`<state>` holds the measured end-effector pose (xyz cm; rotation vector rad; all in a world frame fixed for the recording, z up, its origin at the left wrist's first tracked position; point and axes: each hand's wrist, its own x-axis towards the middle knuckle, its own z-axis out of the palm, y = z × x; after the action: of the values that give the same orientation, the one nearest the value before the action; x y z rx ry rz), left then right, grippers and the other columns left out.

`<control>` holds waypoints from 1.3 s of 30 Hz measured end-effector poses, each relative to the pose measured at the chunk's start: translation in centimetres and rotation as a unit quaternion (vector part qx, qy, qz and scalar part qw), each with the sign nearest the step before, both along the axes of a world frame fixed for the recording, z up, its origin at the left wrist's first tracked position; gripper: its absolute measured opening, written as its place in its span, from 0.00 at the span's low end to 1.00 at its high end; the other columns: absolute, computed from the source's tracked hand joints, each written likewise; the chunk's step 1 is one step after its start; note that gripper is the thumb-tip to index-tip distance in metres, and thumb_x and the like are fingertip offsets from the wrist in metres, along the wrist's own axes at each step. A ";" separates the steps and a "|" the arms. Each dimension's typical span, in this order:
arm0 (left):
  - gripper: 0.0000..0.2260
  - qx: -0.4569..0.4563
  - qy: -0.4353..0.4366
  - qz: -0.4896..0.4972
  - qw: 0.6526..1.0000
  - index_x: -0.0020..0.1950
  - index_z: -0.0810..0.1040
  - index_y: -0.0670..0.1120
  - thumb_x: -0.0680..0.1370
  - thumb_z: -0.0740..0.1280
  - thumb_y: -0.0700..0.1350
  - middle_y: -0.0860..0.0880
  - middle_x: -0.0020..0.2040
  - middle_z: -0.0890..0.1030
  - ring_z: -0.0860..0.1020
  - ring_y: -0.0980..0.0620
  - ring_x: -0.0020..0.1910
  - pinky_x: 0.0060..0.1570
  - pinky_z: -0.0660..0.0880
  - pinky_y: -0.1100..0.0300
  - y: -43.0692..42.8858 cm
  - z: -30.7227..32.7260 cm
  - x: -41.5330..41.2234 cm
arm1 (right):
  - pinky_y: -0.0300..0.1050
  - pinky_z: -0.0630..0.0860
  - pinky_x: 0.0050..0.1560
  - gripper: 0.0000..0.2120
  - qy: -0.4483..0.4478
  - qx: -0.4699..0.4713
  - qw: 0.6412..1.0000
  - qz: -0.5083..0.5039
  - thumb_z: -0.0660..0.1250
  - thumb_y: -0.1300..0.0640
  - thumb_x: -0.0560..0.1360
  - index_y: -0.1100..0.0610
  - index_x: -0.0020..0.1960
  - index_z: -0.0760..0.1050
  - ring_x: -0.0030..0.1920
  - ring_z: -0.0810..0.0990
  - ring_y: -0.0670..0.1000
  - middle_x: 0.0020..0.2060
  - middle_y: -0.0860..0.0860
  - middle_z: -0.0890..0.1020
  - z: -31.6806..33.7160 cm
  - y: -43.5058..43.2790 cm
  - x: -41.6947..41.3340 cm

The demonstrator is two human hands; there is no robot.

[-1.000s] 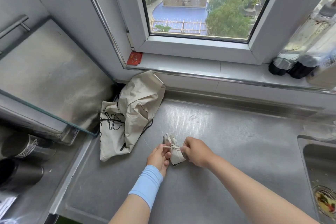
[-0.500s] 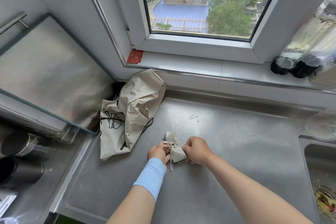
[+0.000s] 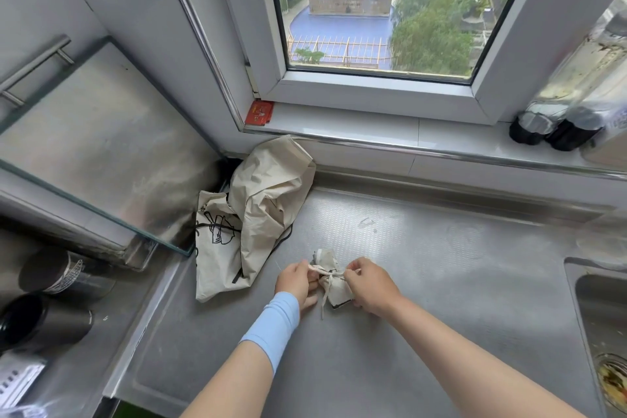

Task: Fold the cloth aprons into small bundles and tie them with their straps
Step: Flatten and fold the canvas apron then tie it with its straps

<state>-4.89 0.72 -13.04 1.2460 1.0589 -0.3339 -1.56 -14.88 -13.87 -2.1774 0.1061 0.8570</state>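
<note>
Far left: 2 dark cups [image 3: 51, 302] lying on their sides below a glass panel [image 3: 95, 159]. Beside it, a loose apron [image 3: 258, 214] slumped in the counter corner, not yet folded, black cord trailing out. Centre: left hand [image 3: 296, 283], blue sleeve [image 3: 271, 326] at the wrist, pinches 1 strap [image 3: 324, 295] end, fingers closed narrow on it. Between the hands sits the bundle [image 3: 334, 278], small and tight, resting on the counter [image 3: 441, 282], a strap crossing its middle and a loose tail hanging toward the near edge. Right hand [image 3: 371, 285] pinches the other strap end and also steadies the bundle's right side. Step in hand looks like cinching the knot. Best done by pulling both ends level and outward at equal tension, keeping the bundle pressed down so the folds do not spring open, then tucking the tail. Counter is textured steel, slippery I would guess, so the bundle may skid if pulled unevenly. Right: sink [image 3: 604, 322] with scraps at its drain. Behind: window [image 3: 373, 10], bottles [image 3: 556, 125] on the sill.
</note>
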 end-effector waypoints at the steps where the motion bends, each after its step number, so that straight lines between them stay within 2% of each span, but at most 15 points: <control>1: 0.13 -0.003 0.005 -0.011 1.000 0.50 0.76 0.43 0.82 0.55 0.47 0.46 0.46 0.81 0.78 0.47 0.48 0.51 0.74 0.51 0.2 0.2 0.0 | 0.45 0.79 0.46 0.16 -0.009 -0.013 1.000 0.018 0.59 0.45 0.72 0.48 0.56 0.74 0.46 0.83 0.51 0.49 0.49 0.82 0.2 0.1 0.0; 3: 0.11 -0.027 0.016 -0.034 0.999 0.47 0.75 0.45 0.82 0.54 0.45 0.48 0.45 0.79 0.76 0.48 0.46 0.50 0.71 0.55 0.5 0.6 -0.1 | 0.43 0.74 0.57 0.28 -0.032 -0.016 0.998 0.041 0.63 0.42 0.69 0.50 0.67 0.71 0.58 0.79 0.50 0.59 0.48 0.79 0.4 0.5 -0.1; 5: 0.10 -0.046 0.026 -0.074 0.996 0.48 0.75 0.46 0.81 0.56 0.37 0.49 0.42 0.78 0.75 0.51 0.40 0.42 0.70 0.59 0.3 0.9 -0.5 | 0.38 0.71 0.56 0.32 -0.019 0.010 0.999 0.044 0.69 0.46 0.69 0.53 0.71 0.69 0.59 0.78 0.50 0.60 0.50 0.78 0.6 1.0 -0.5; 7: 0.13 -0.030 0.012 -0.110 0.993 0.55 0.76 0.41 0.76 0.58 0.30 0.48 0.42 0.79 0.75 0.51 0.37 0.37 0.71 0.61 0.5 0.6 -1.1 | 0.37 0.73 0.51 0.29 0.005 0.027 0.998 0.048 0.71 0.54 0.69 0.54 0.69 0.71 0.54 0.79 0.49 0.54 0.48 0.80 0.9 1.2 -0.8; 10: 0.23 -0.018 -0.029 -0.118 0.992 0.68 0.73 0.41 0.73 0.61 0.29 0.48 0.57 0.83 0.81 0.49 0.51 0.46 0.75 0.60 1.4 0.9 -1.8 | 0.44 0.78 0.41 0.25 0.028 0.095 0.995 -0.005 0.73 0.59 0.67 0.53 0.63 0.75 0.41 0.81 0.48 0.46 0.48 0.82 1.5 1.6 -1.2; 13: 0.17 -0.055 -0.071 -0.087 0.992 0.64 0.74 0.50 0.77 0.68 0.38 0.49 0.54 0.84 0.83 0.48 0.49 0.49 0.78 0.51 2.6 3.0 -1.8 | 0.43 0.78 0.33 0.23 0.053 0.170 0.982 -0.059 0.75 0.64 0.68 0.54 0.60 0.74 0.35 0.80 0.48 0.45 0.52 0.81 3.4 2.7 -1.0; 15: 0.16 -0.078 -0.098 -0.078 0.989 0.61 0.73 0.53 0.77 0.69 0.39 0.45 0.53 0.84 0.83 0.45 0.48 0.48 0.80 0.47 3.8 5.0 -1.3 | 0.46 0.80 0.36 0.23 0.050 0.196 0.977 -0.072 0.76 0.64 0.68 0.52 0.59 0.72 0.36 0.81 0.50 0.47 0.56 0.80 5.1 3.9 -0.4; 19: 0.22 -0.051 -0.145 -0.104 0.983 0.67 0.70 0.52 0.76 0.69 0.37 0.43 0.61 0.79 0.82 0.43 0.52 0.46 0.81 0.48 7.3 9.3 0.4 | 0.53 0.82 0.42 0.27 0.021 0.222 0.973 -0.063 0.77 0.61 0.66 0.54 0.62 0.70 0.41 0.83 0.53 0.50 0.59 0.80 9.7 7.0 1.1; 22: 0.23 -0.027 -0.171 -0.137 0.975 0.69 0.71 0.51 0.77 0.68 0.35 0.41 0.62 0.78 0.81 0.42 0.51 0.47 0.80 0.45 10.4 13.7 1.6 | 0.47 0.78 0.43 0.24 -0.023 0.209 0.977 -0.022 0.73 0.52 0.72 0.53 0.64 0.69 0.46 0.82 0.51 0.54 0.53 0.80 13.9 9.5 2.9; 25: 0.20 -0.018 -0.186 -0.178 0.966 0.67 0.73 0.51 0.78 0.63 0.34 0.41 0.61 0.78 0.79 0.41 0.53 0.55 0.77 0.40 13.5 18.4 2.7 | 0.48 0.75 0.60 0.32 -0.160 0.173 0.972 0.017 0.67 0.49 0.70 0.48 0.73 0.64 0.63 0.75 0.49 0.66 0.51 0.73 19.5 11.7 4.8; 27: 0.20 0.010 -0.193 -0.216 0.957 0.65 0.75 0.52 0.77 0.62 0.34 0.41 0.60 0.79 0.79 0.40 0.56 0.57 0.76 0.41 15.2 21.3 3.6 | 0.47 0.66 0.70 0.31 -0.242 0.155 0.955 0.071 0.65 0.53 0.70 0.47 0.73 0.66 0.68 0.69 0.46 0.67 0.46 0.70 23.8 13.2 5.9; 30: 0.17 0.044 -0.223 -0.241 0.944 0.57 0.80 0.54 0.74 0.63 0.37 0.42 0.57 0.81 0.80 0.41 0.55 0.53 0.78 0.44 17.4 26.0 4.7 | 0.47 0.71 0.68 0.23 -0.263 0.180 0.938 0.138 0.67 0.55 0.69 0.45 0.64 0.76 0.64 0.75 0.46 0.62 0.46 0.77 30.2 15.9 6.8; 33: 0.11 0.081 -0.266 -0.261 0.925 0.51 0.79 0.52 0.73 0.67 0.39 0.42 0.51 0.82 0.79 0.43 0.50 0.49 0.77 0.49 19.2 31.2 5.4 | 0.50 0.80 0.57 0.21 -0.245 0.197 0.934 0.170 0.69 0.48 0.67 0.46 0.60 0.79 0.54 0.82 0.49 0.52 0.46 0.83 35.0 18.5 7.1; 35: 0.12 0.096 -0.292 -0.244 0.920 0.50 0.80 0.49 0.67 0.68 0.41 0.41 0.49 0.81 0.78 0.43 0.48 0.51 0.75 0.49 20.5 34.7 6.1 | 0.51 0.82 0.51 0.15 -0.265 0.195 0.931 0.161 0.70 0.53 0.72 0.47 0.58 0.80 0.50 0.83 0.51 0.49 0.48 0.84 37.5 20.0 7.6; 39: 0.08 0.152 -0.343 -0.169 0.911 0.45 0.76 0.47 0.76 0.62 0.35 0.43 0.42 0.77 0.76 0.47 0.38 0.39 0.73 0.56 23.8 41.0 7.7 | 0.50 0.82 0.42 0.07 -0.295 0.255 0.915 0.109 0.71 0.58 0.72 0.52 0.50 0.82 0.40 0.81 0.52 0.41 0.52 0.82 42.6 22.6 8.5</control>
<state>2.79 24.56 28.00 1.6633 0.2864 0.0291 6.94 7.69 28.77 -1.8649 -0.6049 0.2578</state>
